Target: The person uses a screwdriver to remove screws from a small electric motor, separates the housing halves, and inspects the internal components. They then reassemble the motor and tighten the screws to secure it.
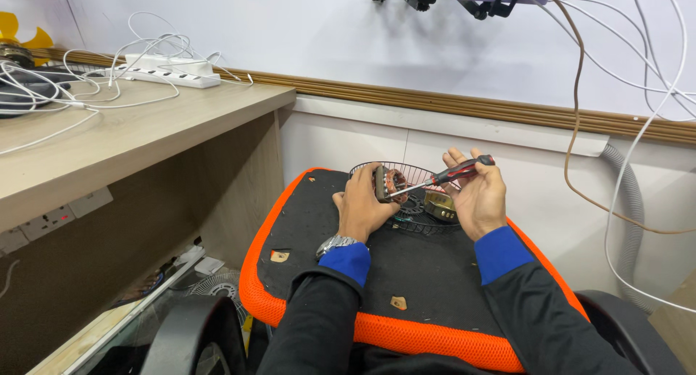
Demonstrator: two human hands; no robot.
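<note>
1. Left hand is closed around a small fan motor, copper windings showing at its open face; it is held up just above the black seat pad with orange mesh rim of a chair that serves as the work surface
2. Right hand holds a red-and-black-handled screwdriver, fingers loosely curled under the handle with the palm turned up; the shaft runs left and down to the motor
3. Tip appears to sit at the motor's face, though the contact point is too small to confirm; judged step: driving or loosening a screw on the motor housing
4. A wire fan guard lies on the pad directly behind the motor, with a brass-coloured round part inside it, near the right hand
5. To do the step well: keep the shaft in line with the screw axis; at present it comes in at a slant, which risks the tip camming out
6. Tighten the right-hand grip to a fuller wrap round the handle before applying torque; the loose hold looks fit for positioning only
7. Brace the left wrist, which wears a metal watch, or the motor itself against the pad so the motor does not twist with the driver
8. Keep the tip off the copper windings; a slip there could nick the wire
9. Loose screws could roll off the pad; the guard would catch them
10. Surroundings: wooden desk at left carrying a white power strip and white cables; not involved
</note>
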